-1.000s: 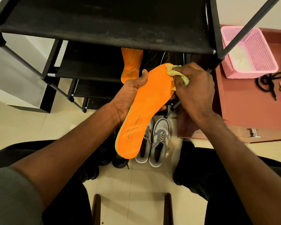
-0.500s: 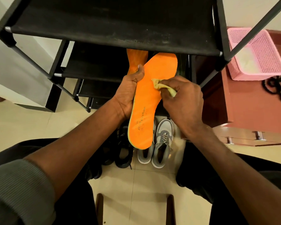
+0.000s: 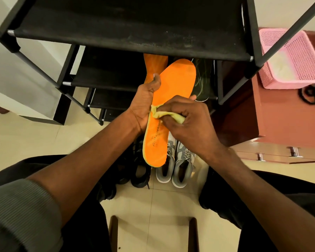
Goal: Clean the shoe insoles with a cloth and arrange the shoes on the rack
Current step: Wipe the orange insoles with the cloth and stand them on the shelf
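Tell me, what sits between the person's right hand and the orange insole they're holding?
A yellow cloth, bunched in the right hand and pressed onto the orange insole, as the head view shows.

Head cam, looking down; hands probably close.

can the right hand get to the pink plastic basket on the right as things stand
Probably yes, but not freely. The right hand is gripping the yellow cloth, and a black rack post crosses in front of the pink plastic basket, though its right part looks unobstructed.
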